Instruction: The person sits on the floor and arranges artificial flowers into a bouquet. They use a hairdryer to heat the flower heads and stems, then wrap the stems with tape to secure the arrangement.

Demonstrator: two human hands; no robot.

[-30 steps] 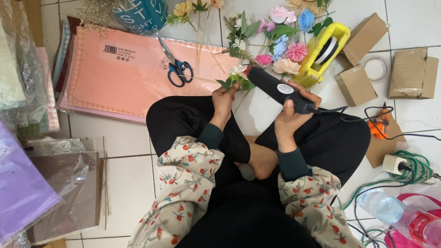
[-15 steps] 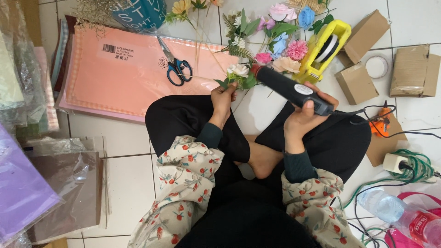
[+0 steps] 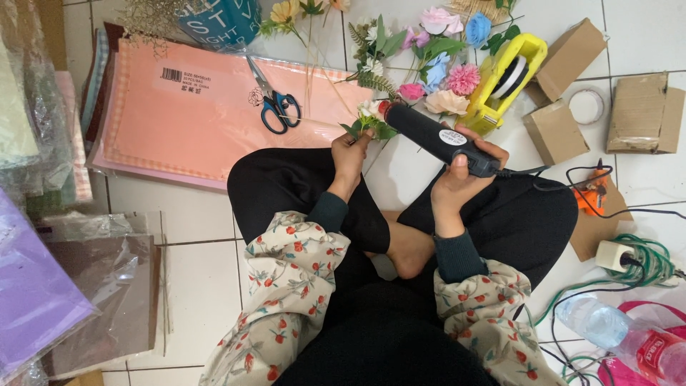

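Left hand (image 3: 349,151) pinches flower sprig (image 3: 369,119), stem hidden; right hand (image 3: 461,166) grips black glue gun (image 3: 437,137), nozzle obscured.

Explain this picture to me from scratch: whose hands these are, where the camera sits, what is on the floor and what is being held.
There is no machine here. A person sits cross-legged on a white tiled floor, and the single camera is worn on their head, looking down. Their left hand pinches a small white artificial flower with green leaves. Their right hand grips a black corded glue gun, its tip at that flower. Around them lie a pink sheet pack, blue-handled scissors, loose artificial flowers, a yellow tape dispenser, brown cardboard boxes and a clear plastic bottle.
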